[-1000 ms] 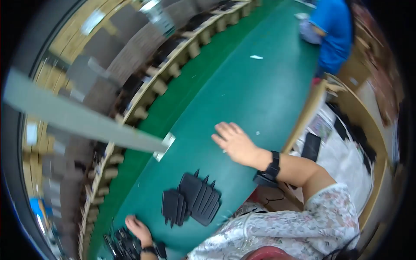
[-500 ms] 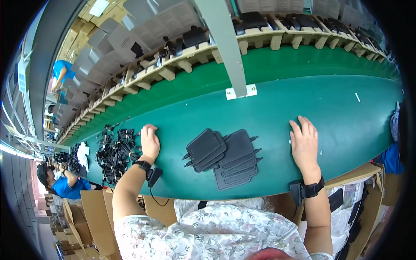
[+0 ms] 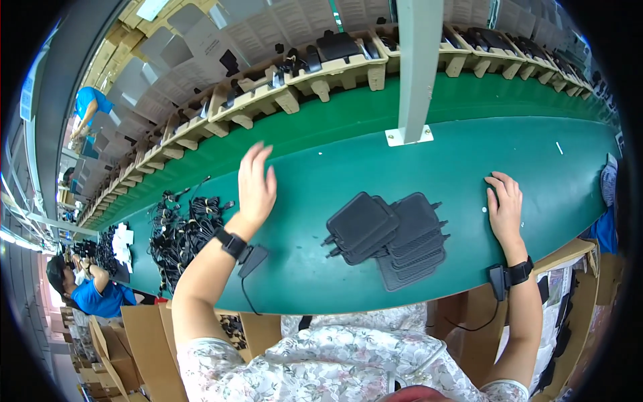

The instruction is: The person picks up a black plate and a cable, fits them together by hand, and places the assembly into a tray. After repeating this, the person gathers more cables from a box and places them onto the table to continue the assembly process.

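My left hand (image 3: pixel 257 186) is raised over the green table (image 3: pixel 315 281), beyond the cable heap, with its fingers stretched out and nothing in them. Resting on the table at the right, my right hand (image 3: pixel 506 206) has loosely spread fingers and is likewise without a load. Between the hands lies a fanned stack of flat black rounded rectangular pieces (image 3: pixel 360 223) with short stubs on their edges; neither hand touches it. A tangled heap of black cables (image 3: pixel 191 231) sits left of my left forearm. Both wrists wear black straps with small boxes attached.
A grey post (image 3: pixel 416 74) is bolted to the table behind the stack. Beyond it, a row of cardboard pulp trays (image 3: pixel 254 100) holds black parts. Open cardboard boxes (image 3: pixel 146 342) stand below the near edge. Co-workers in blue (image 3: pixel 104 295) are at the left.
My left hand has moved forward and up, away from the cable heap. My right hand stays at the right of the stack. The whole view has shifted somewhat.
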`<state>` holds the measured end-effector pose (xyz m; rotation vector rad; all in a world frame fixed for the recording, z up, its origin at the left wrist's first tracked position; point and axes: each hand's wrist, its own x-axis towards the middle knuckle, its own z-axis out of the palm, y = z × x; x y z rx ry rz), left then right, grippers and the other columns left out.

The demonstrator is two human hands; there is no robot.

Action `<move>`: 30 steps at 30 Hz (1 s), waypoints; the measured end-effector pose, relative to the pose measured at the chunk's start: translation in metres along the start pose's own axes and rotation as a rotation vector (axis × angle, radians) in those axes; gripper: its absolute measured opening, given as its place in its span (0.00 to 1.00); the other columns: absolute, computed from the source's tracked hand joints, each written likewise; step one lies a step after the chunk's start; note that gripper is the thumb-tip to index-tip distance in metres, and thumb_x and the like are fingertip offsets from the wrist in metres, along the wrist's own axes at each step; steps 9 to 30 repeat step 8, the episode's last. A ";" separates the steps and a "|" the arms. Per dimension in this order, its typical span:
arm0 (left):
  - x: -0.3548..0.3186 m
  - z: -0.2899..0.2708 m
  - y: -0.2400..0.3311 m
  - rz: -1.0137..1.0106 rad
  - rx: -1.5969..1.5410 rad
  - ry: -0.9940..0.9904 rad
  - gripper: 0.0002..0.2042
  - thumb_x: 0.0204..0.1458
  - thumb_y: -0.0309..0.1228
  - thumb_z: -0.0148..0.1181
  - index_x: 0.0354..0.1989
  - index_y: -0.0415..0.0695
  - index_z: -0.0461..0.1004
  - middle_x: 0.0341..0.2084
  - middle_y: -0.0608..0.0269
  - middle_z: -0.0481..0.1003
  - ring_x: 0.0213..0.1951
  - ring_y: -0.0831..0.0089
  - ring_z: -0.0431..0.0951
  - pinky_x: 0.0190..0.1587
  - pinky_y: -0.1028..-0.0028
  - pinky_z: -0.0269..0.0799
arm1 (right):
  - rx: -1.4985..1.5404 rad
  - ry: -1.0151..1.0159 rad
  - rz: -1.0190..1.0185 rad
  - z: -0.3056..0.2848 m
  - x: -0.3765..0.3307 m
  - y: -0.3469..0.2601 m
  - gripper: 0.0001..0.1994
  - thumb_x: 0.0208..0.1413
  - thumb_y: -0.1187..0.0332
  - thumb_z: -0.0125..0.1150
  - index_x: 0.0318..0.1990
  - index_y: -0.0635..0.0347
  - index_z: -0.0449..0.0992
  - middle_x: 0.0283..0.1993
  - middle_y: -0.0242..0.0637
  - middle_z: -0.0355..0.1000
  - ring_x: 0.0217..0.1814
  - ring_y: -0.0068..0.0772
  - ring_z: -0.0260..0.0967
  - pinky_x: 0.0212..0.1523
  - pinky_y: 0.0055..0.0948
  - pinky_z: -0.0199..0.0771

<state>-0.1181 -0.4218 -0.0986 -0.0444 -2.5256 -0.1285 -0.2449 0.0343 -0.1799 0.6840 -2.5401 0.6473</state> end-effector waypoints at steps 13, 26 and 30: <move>0.147 0.059 -0.065 -0.014 -0.004 0.018 0.34 0.49 0.40 0.59 0.62 0.41 0.51 0.60 0.48 0.55 0.62 0.52 0.52 0.63 0.63 0.48 | -0.030 -0.038 0.064 0.006 0.005 -0.005 0.10 0.50 0.77 0.50 0.41 0.59 0.70 0.48 0.39 0.66 0.51 0.42 0.61 0.51 0.35 0.58; 0.147 0.059 -0.065 -0.014 -0.004 0.018 0.34 0.49 0.40 0.59 0.62 0.41 0.51 0.60 0.48 0.55 0.62 0.52 0.52 0.63 0.63 0.48 | -0.030 -0.038 0.064 0.006 0.005 -0.005 0.10 0.50 0.77 0.50 0.41 0.59 0.70 0.48 0.39 0.66 0.51 0.42 0.61 0.51 0.35 0.58; 0.147 0.059 -0.065 -0.014 -0.004 0.018 0.34 0.49 0.40 0.59 0.62 0.41 0.51 0.60 0.48 0.55 0.62 0.52 0.52 0.63 0.63 0.48 | -0.030 -0.038 0.064 0.006 0.005 -0.005 0.10 0.50 0.77 0.50 0.41 0.59 0.70 0.48 0.39 0.66 0.51 0.42 0.61 0.51 0.35 0.58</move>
